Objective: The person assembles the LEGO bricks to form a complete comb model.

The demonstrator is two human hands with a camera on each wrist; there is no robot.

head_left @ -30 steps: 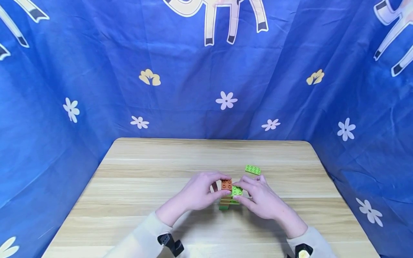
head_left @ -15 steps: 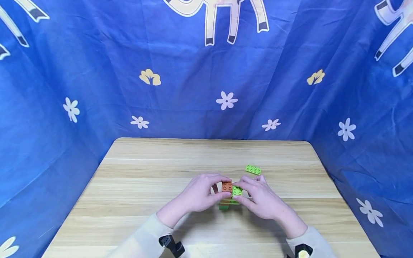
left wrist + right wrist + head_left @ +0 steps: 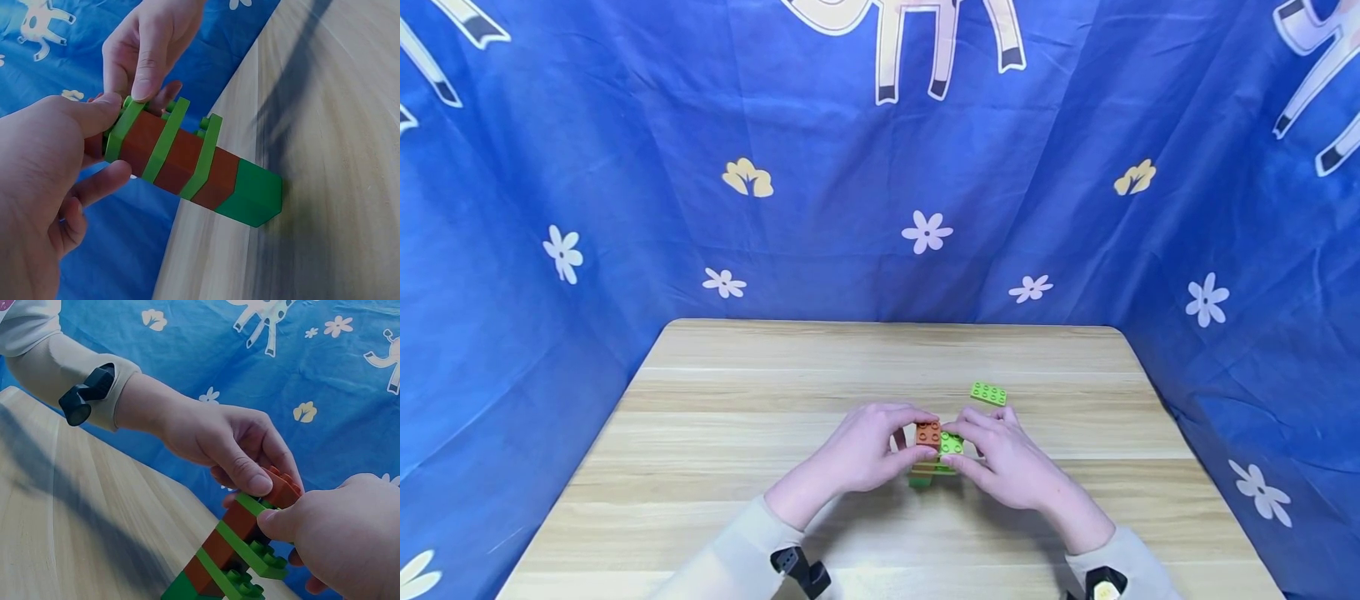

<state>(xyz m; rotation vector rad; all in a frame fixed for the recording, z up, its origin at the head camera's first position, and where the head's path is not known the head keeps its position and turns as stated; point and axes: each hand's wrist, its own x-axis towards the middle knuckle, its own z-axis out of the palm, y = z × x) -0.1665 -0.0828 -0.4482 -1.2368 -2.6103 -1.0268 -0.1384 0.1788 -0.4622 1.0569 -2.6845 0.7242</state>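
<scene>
A stacked tower of toy building bricks stands on the table, its dark green brick (image 3: 253, 190) at the bottom. Above that, brown bricks (image 3: 178, 161) alternate with thin light green plates (image 3: 165, 140) whose studded ends jut out to the right. My left hand (image 3: 872, 450) pinches the topmost brown brick (image 3: 928, 433) between thumb and fingers. With thumb and index finger, my right hand (image 3: 1000, 458) pinches the jutting end of the uppermost light green plate (image 3: 951, 444), directly beside that brick. The hands partly hide the tower's top in both wrist views.
A loose light green plate (image 3: 988, 393) with two rows of studs lies on the wooden table (image 3: 737, 392), just beyond my right hand. Blue patterned cloth (image 3: 850, 208) hangs behind the table and along both sides.
My left hand and the top brown brick have shifted slightly toward me and down, covering more of the tower below. The right hand stays in place on the light green plate.
</scene>
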